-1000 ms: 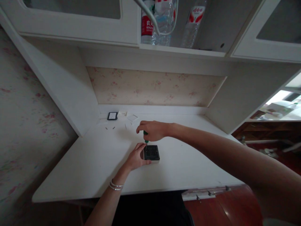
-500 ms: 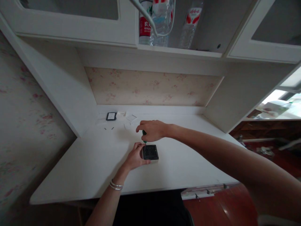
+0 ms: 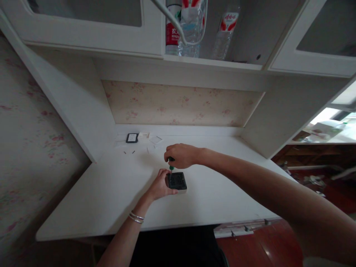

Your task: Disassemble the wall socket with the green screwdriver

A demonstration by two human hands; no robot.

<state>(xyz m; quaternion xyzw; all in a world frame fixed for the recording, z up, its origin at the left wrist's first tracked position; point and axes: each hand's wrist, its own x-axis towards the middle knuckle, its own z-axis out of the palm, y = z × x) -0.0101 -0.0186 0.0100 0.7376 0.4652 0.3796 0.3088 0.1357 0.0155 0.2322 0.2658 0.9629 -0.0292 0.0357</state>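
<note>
On the white desk, my left hand [image 3: 162, 186] grips the left side of a square socket box [image 3: 178, 181] with a black top and pale sides. Its thumb lies along the near side and the fingers along the far left corner. Above the box, my right hand [image 3: 180, 155] is closed around the handle of a green screwdriver [image 3: 171, 168]. The shaft points down, with its tip at the box's left part; whether it sits in a screw is too small to tell.
At the back left of the desk [image 3: 222, 185] lie a black-framed white socket plate [image 3: 132, 138], a thin white frame [image 3: 155, 139] and several small slim pieces. Bottles [image 3: 226, 31] stand on the shelf overhead, and a white cable [image 3: 180, 29] hangs before them.
The fingers of my right hand have curled more tightly around the screwdriver handle. My left hand still grips the box, and the view has shifted slightly.
</note>
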